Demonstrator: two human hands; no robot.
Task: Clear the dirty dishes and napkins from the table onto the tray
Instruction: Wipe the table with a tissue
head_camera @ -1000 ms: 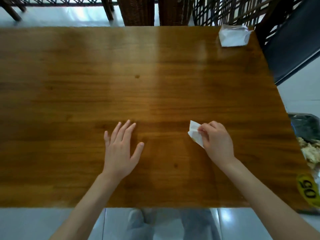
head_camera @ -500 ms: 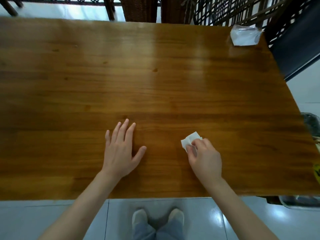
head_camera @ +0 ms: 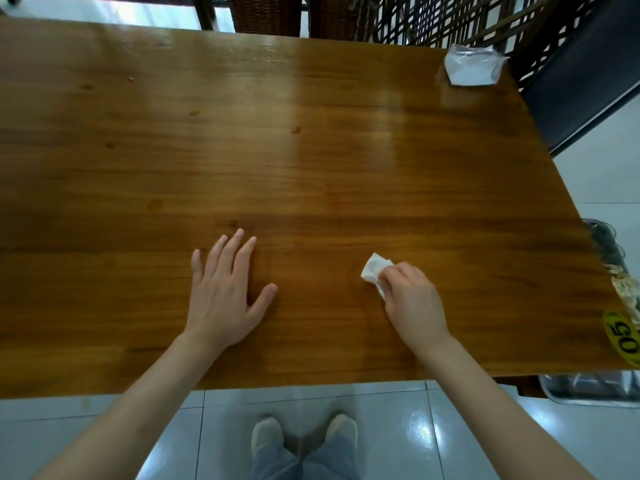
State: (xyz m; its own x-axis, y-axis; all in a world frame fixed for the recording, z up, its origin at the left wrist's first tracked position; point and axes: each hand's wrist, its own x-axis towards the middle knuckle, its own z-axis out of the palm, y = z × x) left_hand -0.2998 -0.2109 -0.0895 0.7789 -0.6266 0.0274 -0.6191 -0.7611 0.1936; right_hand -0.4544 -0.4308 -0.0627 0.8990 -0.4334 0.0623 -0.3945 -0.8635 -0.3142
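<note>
My right hand [head_camera: 414, 301] holds a small white napkin [head_camera: 374, 271] against the wooden table [head_camera: 311, 161], fingers curled over it near the front right. To its left, my left hand [head_camera: 225, 289] lies flat on the tabletop with fingers spread, holding nothing. A second crumpled white napkin in a clear wrapper [head_camera: 472, 69] lies at the far right corner of the table. A metal tray [head_camera: 595, 389] shows partly below the table's front right corner.
A bin or tray with food scraps [head_camera: 620, 278] sits off the table's right edge, beside a yellow number sticker [head_camera: 623, 337]. A dark chair [head_camera: 581, 81] stands at the far right, wicker and lattice furniture along the far edge. My feet stand on the tiled floor.
The right hand with the napkin has slid back and forth over a short stretch of the tabletop. The view has shifted a little. The left hand has stayed flat in place.
</note>
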